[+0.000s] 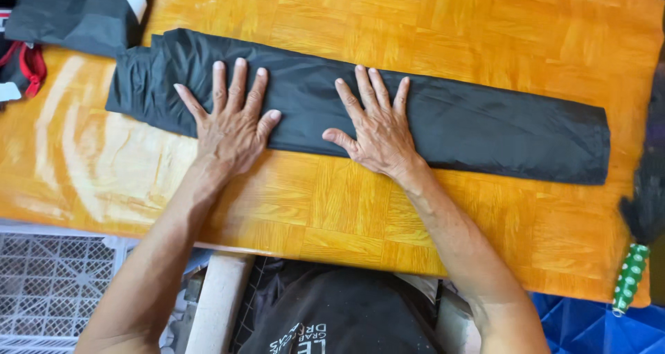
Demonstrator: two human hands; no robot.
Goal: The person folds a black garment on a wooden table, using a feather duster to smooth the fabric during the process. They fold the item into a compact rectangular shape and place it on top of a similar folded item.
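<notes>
Pressing the left hand [232, 122] flat, fingers spread, on the folded black fabric [485, 129]. Pressing the right hand [374, 129] flat just beside it, grasping nothing.

We seem to be in a home or small workroom used for packing goods. We see a glossy orange wood-parquet counter [429, 215], a white plastic lattice crate [55, 285] and a blue crate [596, 326] beneath its edge, dark bagged items [76, 11] in the far corner, and a green polka-dotted handle [630, 278] at the right.
</notes>
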